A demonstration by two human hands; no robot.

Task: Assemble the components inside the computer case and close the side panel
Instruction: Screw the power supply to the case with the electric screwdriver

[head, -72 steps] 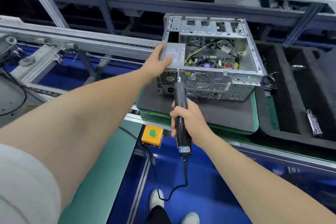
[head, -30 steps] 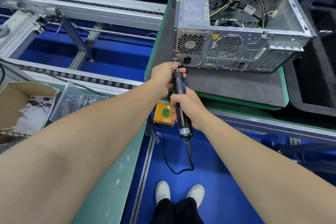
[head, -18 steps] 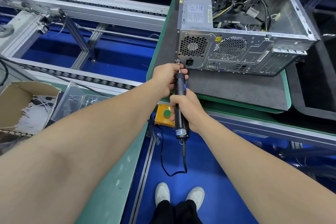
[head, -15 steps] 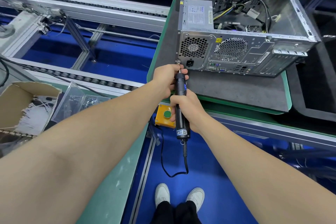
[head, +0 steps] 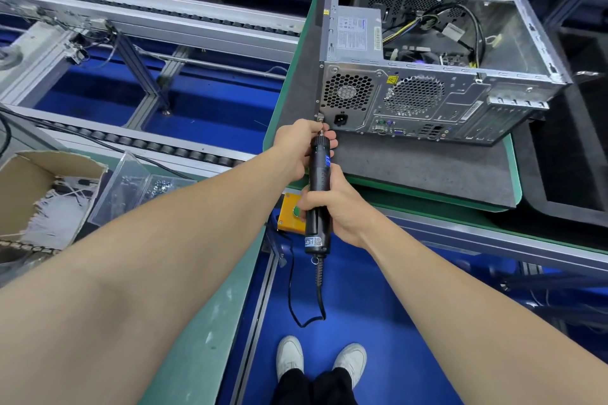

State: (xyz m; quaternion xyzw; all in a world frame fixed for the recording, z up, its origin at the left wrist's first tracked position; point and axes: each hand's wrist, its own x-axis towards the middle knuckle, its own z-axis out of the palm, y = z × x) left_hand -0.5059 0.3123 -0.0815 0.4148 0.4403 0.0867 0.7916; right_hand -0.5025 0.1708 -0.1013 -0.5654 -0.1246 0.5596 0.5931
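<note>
Black electric screwdriver (head: 320,163), gripped by the right hand (head: 340,212), aims up-frame at the computer case (head: 427,102) rear corner; left hand (head: 292,149) pinches its tip.

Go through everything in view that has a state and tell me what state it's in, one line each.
Case: on its side on the mat, side panel off, inside exposed.
Power supply: seated in the case's rear corner.
Screwdriver: held in both hands, tip at the case's rear lower left corner.
Left hand: grips the screwdriver's front end.
Right hand: grips the screwdriver's body.
Cardboard box: open.
</note>
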